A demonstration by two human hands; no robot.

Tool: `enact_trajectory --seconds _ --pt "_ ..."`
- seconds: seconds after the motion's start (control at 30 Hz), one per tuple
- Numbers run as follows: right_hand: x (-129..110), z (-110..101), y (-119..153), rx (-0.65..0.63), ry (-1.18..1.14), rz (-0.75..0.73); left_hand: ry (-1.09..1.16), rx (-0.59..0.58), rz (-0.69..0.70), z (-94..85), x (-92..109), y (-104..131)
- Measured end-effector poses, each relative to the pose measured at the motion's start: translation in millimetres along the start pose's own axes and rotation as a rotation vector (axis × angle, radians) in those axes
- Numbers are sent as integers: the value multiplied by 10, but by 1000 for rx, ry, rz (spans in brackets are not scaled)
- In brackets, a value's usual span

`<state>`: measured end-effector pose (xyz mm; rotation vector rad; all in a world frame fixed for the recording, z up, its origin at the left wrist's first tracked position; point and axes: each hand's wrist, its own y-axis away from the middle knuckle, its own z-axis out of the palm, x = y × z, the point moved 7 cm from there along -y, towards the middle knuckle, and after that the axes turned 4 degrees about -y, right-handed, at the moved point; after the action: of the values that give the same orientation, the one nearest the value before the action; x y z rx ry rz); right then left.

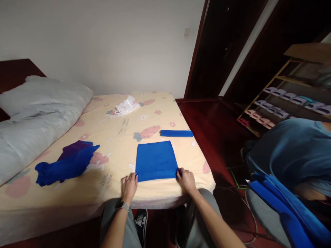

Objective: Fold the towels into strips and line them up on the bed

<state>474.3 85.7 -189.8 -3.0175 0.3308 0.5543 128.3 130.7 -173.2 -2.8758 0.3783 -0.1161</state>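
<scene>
A blue cloth (156,156) lies flat on the bed in front of me, its near edge turned over in a narrow fold. My left hand (129,186) pinches the fold's left end, fingers closed on it. At the right end, my right hand (186,178) grips the same fold between thumb and fingers. Just beyond the cloth lies a narrow, flat blue strip (177,133), seemingly folded cloth, near the bed's right edge. To the left sits a crumpled heap of blue cloth (67,165) with a purple cloth (73,148) partly under it.
A white plastic bag (127,105) rests farther back on the patterned bed sheet (116,137). A grey quilt (46,106) covers the left side. At right, a person in a blue shirt (287,151) bends near blue cloths (281,210) on a chair; behind stands a slipper rack (281,77).
</scene>
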Motion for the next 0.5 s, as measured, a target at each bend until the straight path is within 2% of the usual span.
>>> enact_trajectory --seconds 0.23,0.5 --pt "19 -16 20 27 -32 -14 6 53 -9 -61 -4 -2" --pt "-51 -60 25 75 25 -78 -11 34 76 -42 57 18"
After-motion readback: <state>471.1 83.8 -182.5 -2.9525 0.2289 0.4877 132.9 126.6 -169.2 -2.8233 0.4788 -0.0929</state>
